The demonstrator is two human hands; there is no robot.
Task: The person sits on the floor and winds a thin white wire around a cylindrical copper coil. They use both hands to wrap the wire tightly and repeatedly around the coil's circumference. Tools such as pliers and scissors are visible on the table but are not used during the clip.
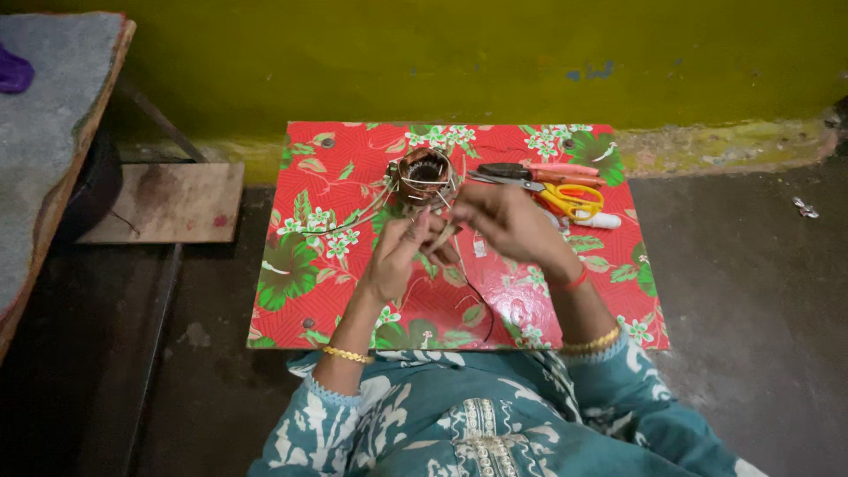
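A person seated at a low table [353, 318] covered in a red floral sheet works both hands over a small copper-wound coil [424, 174], which sits near the table's far edge, at about 12 o'clock from the hands. The left hand [395, 256] is raised with its fingers curled, pinching a thin pale strip [444, 235] that runs toward the right hand [505, 223]; that hand's fingers are bent inward at the strip's other end, though the blur makes the exact grip hard to tell. Loose wire leads [353, 219] trail from the coil toward 8 o'clock across the sheet. At 3 o'clock from the coil lie yellow-handled scissors [570, 200] and, just beyond them, pink-handled pliers [543, 171]. A wooden board [168, 201] rests on the floor at 9 o'clock from the table.
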